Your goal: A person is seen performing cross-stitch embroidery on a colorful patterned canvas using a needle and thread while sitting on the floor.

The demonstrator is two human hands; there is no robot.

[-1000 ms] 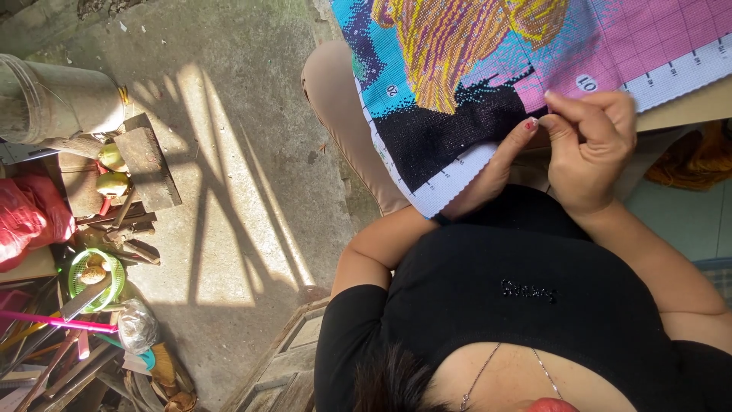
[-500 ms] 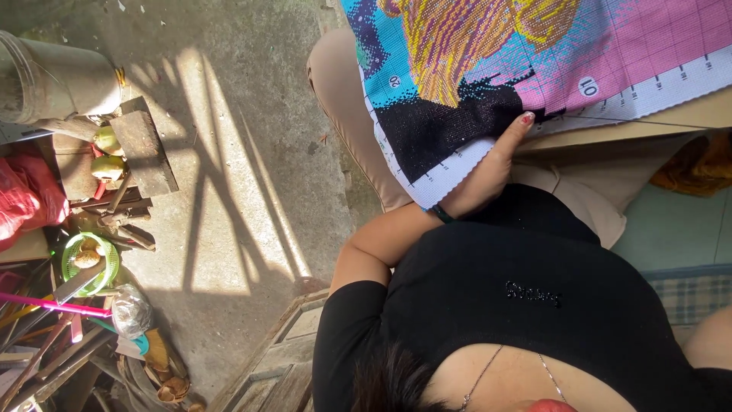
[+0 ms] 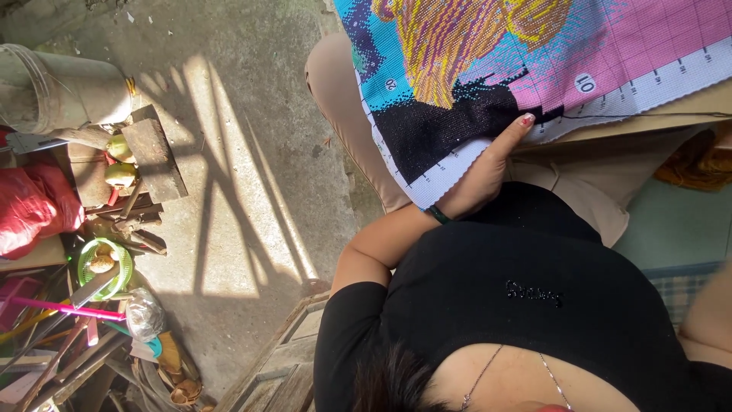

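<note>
Head view, looking down past the person's black top at the lap.

Left hand (image 3: 488, 172): centre right of the frame, palm under the lower edge of the cross-stitch canvas (image 3: 534, 69), thumb lying on top of the cloth with a red nail at the border of the black stitched patch. Grip: closed on the canvas edge, cloth pinched between thumb and the fingers hidden beneath. A dark green band sits on the wrist.

Right hand: not visible in this frame; only a strip of forearm shows at the lower right edge. Its grip cannot be told.

Canvas: upper right of the frame, spread over the lap and a tan board beneath it. Stitched areas are turquoise, yellow, pink, purple and black; a white gridded margin runs along the lower edge. A thin dark thread (image 3: 648, 116) runs taut from near the left thumb toward the right edge of the frame, just over the white margin.

Surroundings: sunlit concrete floor (image 3: 244, 152) with bar shadows, centre left. A grey bucket (image 3: 69, 88) upper left, a red bag (image 3: 34, 206) at the left edge, a small green basket (image 3: 103, 267) below it, among wood scraps and a pink stick (image 3: 65, 309)
</note>
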